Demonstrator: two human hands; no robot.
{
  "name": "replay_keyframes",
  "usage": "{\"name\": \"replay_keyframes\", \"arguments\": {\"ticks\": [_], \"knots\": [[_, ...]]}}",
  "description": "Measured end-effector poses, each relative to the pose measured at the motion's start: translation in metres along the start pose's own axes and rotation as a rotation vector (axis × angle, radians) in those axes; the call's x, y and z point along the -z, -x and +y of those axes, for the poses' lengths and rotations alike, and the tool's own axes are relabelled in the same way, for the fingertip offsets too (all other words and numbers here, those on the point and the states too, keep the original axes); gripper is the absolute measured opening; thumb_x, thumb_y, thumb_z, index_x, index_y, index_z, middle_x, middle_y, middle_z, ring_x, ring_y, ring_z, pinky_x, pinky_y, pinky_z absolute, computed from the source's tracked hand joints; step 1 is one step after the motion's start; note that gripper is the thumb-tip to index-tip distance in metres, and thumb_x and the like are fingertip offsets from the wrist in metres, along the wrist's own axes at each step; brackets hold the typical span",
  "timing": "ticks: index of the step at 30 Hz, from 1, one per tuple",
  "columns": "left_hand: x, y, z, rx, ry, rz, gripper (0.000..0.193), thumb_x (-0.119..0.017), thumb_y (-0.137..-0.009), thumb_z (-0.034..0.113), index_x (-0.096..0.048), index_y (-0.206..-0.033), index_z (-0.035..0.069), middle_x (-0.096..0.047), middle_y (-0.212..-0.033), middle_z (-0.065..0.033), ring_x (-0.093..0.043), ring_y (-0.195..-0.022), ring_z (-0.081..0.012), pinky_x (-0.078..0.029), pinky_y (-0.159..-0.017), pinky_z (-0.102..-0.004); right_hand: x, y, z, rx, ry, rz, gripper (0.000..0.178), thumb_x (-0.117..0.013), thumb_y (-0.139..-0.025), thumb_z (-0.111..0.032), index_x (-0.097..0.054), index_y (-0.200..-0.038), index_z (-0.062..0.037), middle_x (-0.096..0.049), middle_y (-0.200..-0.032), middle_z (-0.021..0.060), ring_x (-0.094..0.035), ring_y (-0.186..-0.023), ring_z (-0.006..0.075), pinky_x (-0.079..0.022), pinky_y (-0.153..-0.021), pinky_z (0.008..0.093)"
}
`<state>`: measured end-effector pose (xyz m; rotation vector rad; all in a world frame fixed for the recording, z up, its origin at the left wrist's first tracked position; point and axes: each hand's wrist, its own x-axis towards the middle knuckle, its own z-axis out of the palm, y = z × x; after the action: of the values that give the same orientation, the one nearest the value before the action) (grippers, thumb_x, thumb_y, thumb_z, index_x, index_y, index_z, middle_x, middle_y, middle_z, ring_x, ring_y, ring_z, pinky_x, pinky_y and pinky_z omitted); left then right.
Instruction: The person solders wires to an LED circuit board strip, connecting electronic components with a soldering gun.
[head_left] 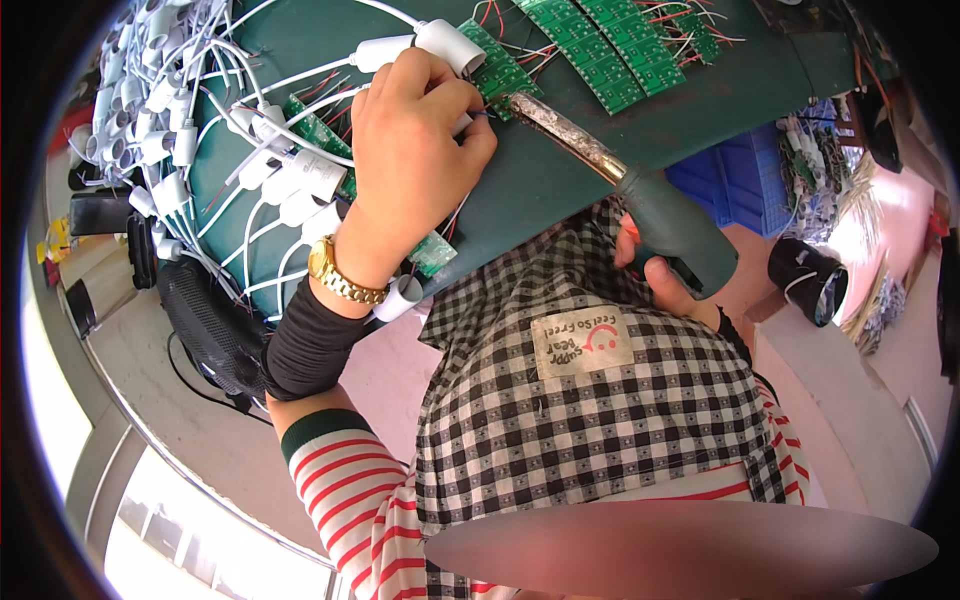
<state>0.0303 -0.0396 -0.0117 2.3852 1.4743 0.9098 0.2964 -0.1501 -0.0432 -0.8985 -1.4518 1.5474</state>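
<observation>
My left hand (pixel 420 140) is closed in a pinch at the near edge of a green circuit board (pixel 498 65), with a thin dark wire between the fingertips. White cylindrical housings (pixel 450 46) on white cables lie just beyond its knuckles. My right hand (pixel 668 285), partly hidden, is wrapped round the dark green handle of a soldering iron (pixel 690 225). The iron's metal barrel points up and left, its tip at the board beside my left fingertips. More white housings (pixel 320 175) and a partly covered board strip (pixel 432 253) lie left of and below my left hand.
Large green board panels (pixel 590 50) with red and white wires lie on the green table (pixel 730 110). A heap of white housings (pixel 150 110) and cables fills its left side. A blue crate (pixel 735 175) and a black bucket (pixel 806 280) stand beyond the right edge.
</observation>
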Motion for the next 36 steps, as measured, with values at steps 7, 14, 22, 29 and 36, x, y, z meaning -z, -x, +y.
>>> {"name": "replay_keyframes", "arguments": {"ticks": [7, 14, 22, 29, 36], "knots": [[0.000, -0.001, 0.000, 0.004, -0.008, -0.004, 0.011, -0.069, -0.059, 0.005, -0.065, -0.069, 0.007, -0.052, -0.080, -0.0033, -0.054, -0.076, -0.0231, -0.039, -0.064, -0.0366, 0.011, 0.004, -0.003, -0.090, 0.087, -0.107, 0.047, -0.056, -0.087, -0.021, -0.046, -0.125, 0.0034, -0.054, -0.100, 0.0146, -0.054, -0.083, 0.0191, -0.046, -0.074, 0.0338], [0.000, 0.000, 0.001, 0.005, -0.011, -0.003, 0.010, -0.069, -0.060, 0.006, -0.064, -0.069, 0.007, -0.053, -0.080, -0.0033, -0.054, -0.076, -0.0234, -0.039, -0.064, -0.0368, 0.009, 0.001, -0.004, -0.024, -0.039, -0.026, 0.056, -0.057, -0.090, -0.032, -0.038, -0.131, 0.0001, -0.054, -0.094, 0.0133, -0.054, -0.085, 0.0202, -0.046, -0.078, 0.0357], [-0.001, 0.000, 0.000, -0.006, -0.016, -0.002, 0.010, -0.069, -0.060, 0.006, -0.064, -0.069, 0.007, -0.052, -0.080, -0.0038, -0.054, -0.076, -0.0237, -0.039, -0.063, -0.0369, 0.001, -0.006, -0.007, -0.012, -0.084, 0.049, 0.057, -0.057, -0.090, -0.041, -0.040, -0.127, -0.0012, -0.054, -0.091, 0.0122, -0.054, -0.080, 0.0199, -0.047, -0.074, 0.0347], [-0.001, 0.000, -0.003, -0.014, -0.023, -0.007, 0.010, -0.068, -0.060, 0.007, -0.063, -0.069, 0.007, -0.052, -0.080, -0.0045, -0.053, -0.075, -0.0236, -0.039, -0.062, -0.0367, -0.001, -0.009, -0.014, -0.064, -0.115, 0.112, 0.057, -0.059, -0.089, -0.040, -0.041, -0.125, 0.0000, -0.054, -0.088, 0.0117, -0.054, -0.080, 0.0199, -0.047, -0.073, 0.0343], [-0.002, -0.004, -0.005, -0.073, -0.058, -0.020, 0.009, -0.068, -0.061, 0.008, -0.062, -0.069, 0.008, -0.051, -0.080, -0.0049, -0.053, -0.076, -0.0245, -0.038, -0.063, -0.0374, -0.001, -0.009, -0.017, -0.058, -0.084, 0.129, 0.051, -0.056, -0.088, -0.029, -0.045, -0.128, 0.0010, -0.056, -0.086, 0.0084, -0.053, -0.077, 0.0160, -0.045, -0.071, 0.0311]]}}
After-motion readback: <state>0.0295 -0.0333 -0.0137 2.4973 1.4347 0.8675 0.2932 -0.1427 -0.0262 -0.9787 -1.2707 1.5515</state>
